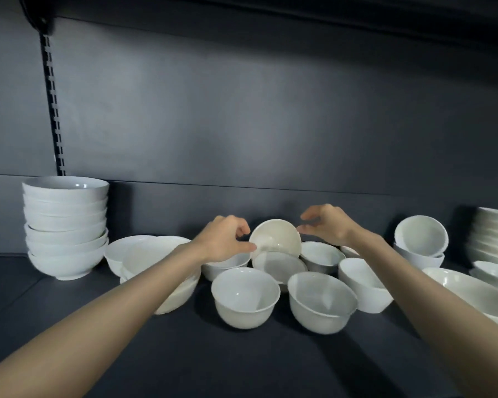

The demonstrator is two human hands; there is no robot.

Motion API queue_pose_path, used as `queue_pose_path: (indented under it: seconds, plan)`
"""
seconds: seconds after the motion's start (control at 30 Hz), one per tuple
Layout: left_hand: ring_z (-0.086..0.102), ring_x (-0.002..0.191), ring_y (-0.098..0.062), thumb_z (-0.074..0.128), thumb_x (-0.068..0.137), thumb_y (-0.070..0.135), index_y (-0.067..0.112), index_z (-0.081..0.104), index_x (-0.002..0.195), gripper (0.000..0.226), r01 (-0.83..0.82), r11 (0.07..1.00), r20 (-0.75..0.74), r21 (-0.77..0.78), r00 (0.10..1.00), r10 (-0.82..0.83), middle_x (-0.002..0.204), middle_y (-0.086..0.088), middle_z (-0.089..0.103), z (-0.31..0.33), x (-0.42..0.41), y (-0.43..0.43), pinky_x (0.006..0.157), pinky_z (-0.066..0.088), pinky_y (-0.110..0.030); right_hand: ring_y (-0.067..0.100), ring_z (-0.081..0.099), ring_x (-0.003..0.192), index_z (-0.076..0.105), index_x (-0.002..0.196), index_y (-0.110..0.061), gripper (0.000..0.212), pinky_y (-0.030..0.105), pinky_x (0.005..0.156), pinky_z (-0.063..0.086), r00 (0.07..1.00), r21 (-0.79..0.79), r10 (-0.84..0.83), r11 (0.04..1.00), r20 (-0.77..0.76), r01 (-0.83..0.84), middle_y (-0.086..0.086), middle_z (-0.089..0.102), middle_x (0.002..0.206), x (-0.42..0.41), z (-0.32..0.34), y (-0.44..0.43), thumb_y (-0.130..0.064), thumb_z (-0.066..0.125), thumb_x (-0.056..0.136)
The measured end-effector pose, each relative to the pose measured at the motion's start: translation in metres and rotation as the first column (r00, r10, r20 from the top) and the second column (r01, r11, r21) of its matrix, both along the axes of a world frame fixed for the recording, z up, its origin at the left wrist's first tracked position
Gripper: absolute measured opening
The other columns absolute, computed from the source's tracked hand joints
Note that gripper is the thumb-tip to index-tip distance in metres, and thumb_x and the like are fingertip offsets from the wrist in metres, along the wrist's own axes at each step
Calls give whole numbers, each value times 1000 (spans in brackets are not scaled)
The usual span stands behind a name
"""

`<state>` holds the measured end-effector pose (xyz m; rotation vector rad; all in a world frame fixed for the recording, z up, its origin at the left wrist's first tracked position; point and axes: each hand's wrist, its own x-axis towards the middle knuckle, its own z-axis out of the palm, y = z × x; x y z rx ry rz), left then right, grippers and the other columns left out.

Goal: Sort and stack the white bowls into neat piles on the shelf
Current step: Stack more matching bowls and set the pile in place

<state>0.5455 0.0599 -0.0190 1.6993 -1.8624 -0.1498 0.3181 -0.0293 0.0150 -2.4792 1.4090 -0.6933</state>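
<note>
Between both sets of fingers, tilted bowl (275,237) on edge atop loose bowls (246,297), left hand (227,239) fingers pinching its left rim, right hand (327,225) fingers loosely curled at right rim, contact unclear, tall stack (65,225) far left on shelf (184,354).

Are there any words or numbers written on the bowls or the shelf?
None: no words, numbers or signs can be read anywhere.
The white bowls show plain sides.
The dark back panel and the shelf are bare.
</note>
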Motion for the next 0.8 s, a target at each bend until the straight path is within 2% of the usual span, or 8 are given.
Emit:
queue_pose_path:
  seconds: [0.23,0.37,0.43,0.5,0.57,0.67,0.73,0.8]
  plan:
    - [52,120,-25,70,83,36,10,48,135,62,-174,980,-90,99,979,183,130,-10,57,-20,-13,-43,102,43,-38,23,59,114,58,130,-9,48,23,93,40,993,94,117,989,-3,-117,13,65,121,3,-13,-58,-28,69,87]
    - [44,131,-26,64,88,36,10,42,140,63,-221,960,-63,173,970,235,138,-10,52,-32,-17,-60,107,37,-38,19,61,107,59,129,-12,45,18,87,38,984,128,178,976,7,-178,12,68,116,11,-26,-81,-27,69,88]
    - [50,125,-26,64,88,33,10,53,131,50,-216,959,-70,182,970,232,130,-9,60,-36,-19,-65,103,40,-38,15,62,93,64,122,-13,36,21,88,44,979,132,200,970,42,-203,11,71,106,13,-31,-88,-25,68,89]
    - [59,112,-26,65,87,29,9,63,113,33,-201,962,-107,184,969,223,113,-8,69,-40,-18,-69,97,45,-39,15,58,75,71,108,-12,21,32,86,53,971,150,221,961,96,-233,13,72,90,15,-35,-91,-19,66,89]
    - [62,105,-25,66,85,31,10,66,104,28,-204,962,-145,181,962,231,103,-7,72,-43,-16,-72,95,47,-41,16,49,65,75,92,-13,11,36,79,55,966,150,220,959,132,-239,14,64,71,16,-37,-92,-14,65,89]
    - [64,102,-24,65,84,37,15,67,98,26,-219,959,-153,180,957,247,98,0,73,-45,-15,-74,95,47,-42,14,36,59,69,67,-19,25,31,72,51,966,86,216,969,142,-230,-8,46,50,18,-41,-93,-11,62,90]
    - [65,101,-22,65,86,33,12,68,97,23,-190,966,-200,176,954,224,98,-1,73,-46,-16,-74,96,47,-42,19,34,62,69,77,-5,18,31,71,47,970,24,209,977,128,-214,-1,46,54,19,-44,-94,-13,61,91]
    - [65,102,-19,65,87,28,11,69,98,20,-158,976,-250,147,949,192,99,1,74,-45,-18,-72,98,46,-41,32,41,69,70,85,-6,17,36,76,51,973,-25,201,980,116,-199,18,59,70,19,-45,-95,-16,59,92]
